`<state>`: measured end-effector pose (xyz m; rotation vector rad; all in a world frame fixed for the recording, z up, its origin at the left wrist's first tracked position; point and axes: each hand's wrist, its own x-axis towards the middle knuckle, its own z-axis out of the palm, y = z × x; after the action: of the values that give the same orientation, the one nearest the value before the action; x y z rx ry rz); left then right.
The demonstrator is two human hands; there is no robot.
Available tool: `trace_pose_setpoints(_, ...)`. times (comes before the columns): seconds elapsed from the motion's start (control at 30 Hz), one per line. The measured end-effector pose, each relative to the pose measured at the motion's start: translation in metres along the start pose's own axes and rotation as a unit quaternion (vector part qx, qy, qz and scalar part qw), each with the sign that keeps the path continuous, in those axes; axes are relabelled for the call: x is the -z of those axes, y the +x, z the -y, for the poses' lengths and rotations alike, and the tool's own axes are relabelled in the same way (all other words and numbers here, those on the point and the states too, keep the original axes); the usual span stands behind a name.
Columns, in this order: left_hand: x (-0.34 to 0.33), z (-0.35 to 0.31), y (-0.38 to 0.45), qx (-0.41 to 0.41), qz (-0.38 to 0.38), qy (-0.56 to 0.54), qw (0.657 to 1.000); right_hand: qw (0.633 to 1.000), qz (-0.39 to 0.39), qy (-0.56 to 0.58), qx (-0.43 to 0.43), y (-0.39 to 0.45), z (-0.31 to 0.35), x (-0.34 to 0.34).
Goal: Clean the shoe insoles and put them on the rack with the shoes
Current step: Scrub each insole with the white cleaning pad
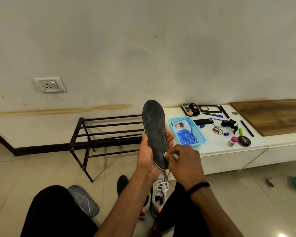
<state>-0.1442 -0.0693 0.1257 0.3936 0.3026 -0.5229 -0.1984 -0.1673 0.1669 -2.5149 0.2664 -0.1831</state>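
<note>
I see a wall socket (pixel 49 85) on the pale wall. On the low white cabinet (pixel 229 156) stands a blue basket (pixel 197 132) holding a blue packet (pixel 184 135). Near it lie two polish bottles (pixel 190 109), marker pens (pixel 212 114), keys (pixel 217 130), a round black tin (pixel 244 141) and a wooden board (pixel 272 115).

Soft, even indoor light — warm and slightly dim, giving the wall (pixel 143 48) a greenish-grey cast. A bright glare spot sits on the floor (pixel 281 235) at five o'clock. Shadows are faint and diffuse. Wide-angle bending curves the edges — the skirting bows at nine o'clock. Focus is mildly soft throughout.
</note>
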Motion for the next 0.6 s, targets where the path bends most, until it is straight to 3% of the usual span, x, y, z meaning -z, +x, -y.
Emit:
trace_pose_setpoints(0.13, 0.006, -0.004, -0.002, 0.001, -0.024, -0.001, 1.000, 0.995, 0.093, 0.015, 0.024, -0.003, 0.001, 0.000)
trace_pose_setpoints(0.37, 0.000, 0.005, -0.010, 0.008, -0.005, 0.039, 0.999, 0.998, -0.019, -0.038, 0.046, 0.016, 0.010, -0.008)
trace_pose_setpoints(0.43, 0.004, 0.002, -0.014, 0.007, -0.007, 0.045, 0.999, 0.999, 0.022, 0.000, 0.050, 0.015, 0.011, -0.008)
trace_pose_setpoints(0.53, 0.015, -0.004, -0.019, 0.003, -0.014, 0.048, 0.999, 0.983, 0.151, 0.077, 0.079, 0.002, 0.010, -0.009)
trace_pose_setpoints(0.6, 0.016, -0.005, -0.025, 0.008, -0.007, 0.050, 0.999, 0.983, 0.143, 0.082, 0.085, -0.002, 0.011, -0.013)
